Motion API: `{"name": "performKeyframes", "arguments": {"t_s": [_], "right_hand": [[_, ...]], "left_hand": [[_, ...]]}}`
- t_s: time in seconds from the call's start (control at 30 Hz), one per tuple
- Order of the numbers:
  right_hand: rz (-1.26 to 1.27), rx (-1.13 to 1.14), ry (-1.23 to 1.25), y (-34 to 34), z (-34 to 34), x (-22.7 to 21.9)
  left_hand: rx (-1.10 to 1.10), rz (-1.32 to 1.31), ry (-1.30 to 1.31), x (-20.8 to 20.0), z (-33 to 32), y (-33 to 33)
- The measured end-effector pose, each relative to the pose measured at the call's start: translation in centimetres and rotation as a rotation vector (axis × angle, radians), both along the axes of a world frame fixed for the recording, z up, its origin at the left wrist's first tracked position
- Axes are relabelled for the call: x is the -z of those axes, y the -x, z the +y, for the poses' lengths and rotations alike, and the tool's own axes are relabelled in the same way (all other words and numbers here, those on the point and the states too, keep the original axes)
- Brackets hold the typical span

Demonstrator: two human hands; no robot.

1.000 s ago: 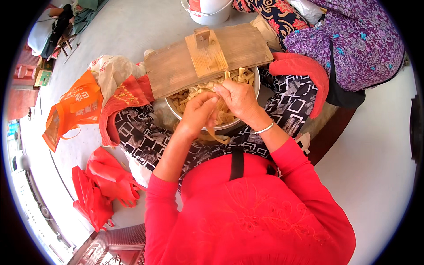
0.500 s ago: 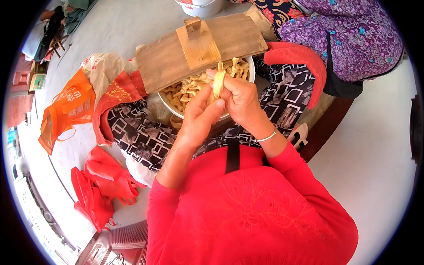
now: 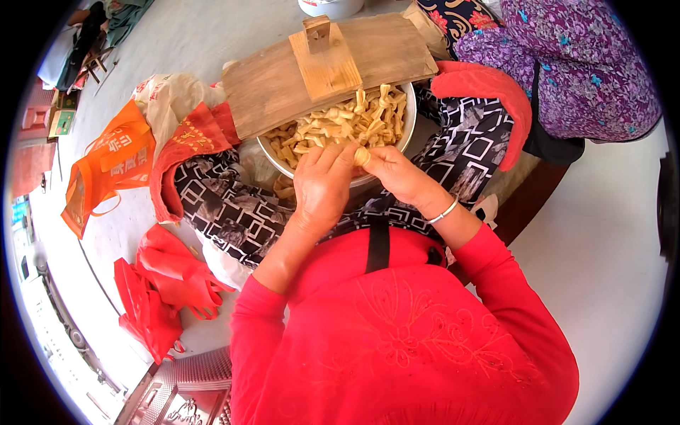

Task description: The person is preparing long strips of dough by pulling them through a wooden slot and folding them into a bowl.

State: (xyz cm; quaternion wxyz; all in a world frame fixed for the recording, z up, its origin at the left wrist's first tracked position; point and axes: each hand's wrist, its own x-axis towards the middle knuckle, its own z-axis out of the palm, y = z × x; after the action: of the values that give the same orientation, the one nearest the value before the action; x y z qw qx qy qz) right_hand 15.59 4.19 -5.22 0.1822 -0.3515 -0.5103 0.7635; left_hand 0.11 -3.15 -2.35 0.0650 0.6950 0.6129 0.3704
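My left hand (image 3: pixel 323 183) and my right hand (image 3: pixel 397 172) meet at the near rim of a round white basin (image 3: pixel 411 117). Between their fingertips they pinch a yellowish strip (image 3: pixel 362 156) that looks like tofu skin. Only a small part of it shows; the fingers hide the rest. Many knotted pieces of the same yellowish stuff (image 3: pixel 347 127) fill the basin. Across its far side lies a wooden board (image 3: pixel 265 88) with a lighter wood block (image 3: pixel 331 69) on top. A small upright wood piece (image 3: pixel 316 34) stands on that block.
The basin sits between my legs in patterned trousers (image 3: pixel 227 205). Orange (image 3: pixel 113 163) and red bags (image 3: pixel 166 276) lie to the left. A person in purple flowered clothing (image 3: pixel 567 64) is close at the far right. A white bucket (image 3: pixel 331 7) stands at the back.
The looped strip that stood up between my fingers is now mostly covered by them. My left hand has turned over it, knuckles up, and both hands sit slightly lower against the basin.
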Motion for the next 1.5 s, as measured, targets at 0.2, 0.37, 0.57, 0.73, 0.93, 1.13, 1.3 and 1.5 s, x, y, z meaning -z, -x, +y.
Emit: {"name": "performKeyframes", "arguments": {"t_s": [0.2,0.37,0.57,0.73,0.93,1.13,1.3,1.5], "right_hand": [[0.244,0.078,0.297,0.9,0.2,-3.0],[-0.060,0.198,-0.820,2.2,1.0,-3.1],[0.021,0.416,-0.831,3.4,1.5,-4.1],[0.101,0.358,-0.756,2.3,3.1,-2.5],[0.058,0.286,-0.541,0.8,5.8,-5.3],[-0.030,-0.262,-0.319,1.6,9.1,-7.4],[0.021,-0.148,-0.184,2.3,10.2,-7.5],[0.008,0.122,-0.346,4.4,11.9,-5.6]], "left_hand": [[0.124,-0.388,0.122,-2.4,0.6,0.1],[-0.091,-0.361,0.199,-2.2,2.6,-0.3],[-0.159,-1.146,0.496,-0.3,3.3,-0.1],[-0.035,-1.410,0.564,0.8,-1.2,-0.3],[-0.123,-0.118,0.126,-1.6,-0.4,2.8],[0.047,-0.243,0.136,-3.4,3.3,3.4],[0.048,-0.670,0.495,-3.9,5.3,5.2],[0.027,-0.843,0.533,-2.6,9.8,9.1]]}}
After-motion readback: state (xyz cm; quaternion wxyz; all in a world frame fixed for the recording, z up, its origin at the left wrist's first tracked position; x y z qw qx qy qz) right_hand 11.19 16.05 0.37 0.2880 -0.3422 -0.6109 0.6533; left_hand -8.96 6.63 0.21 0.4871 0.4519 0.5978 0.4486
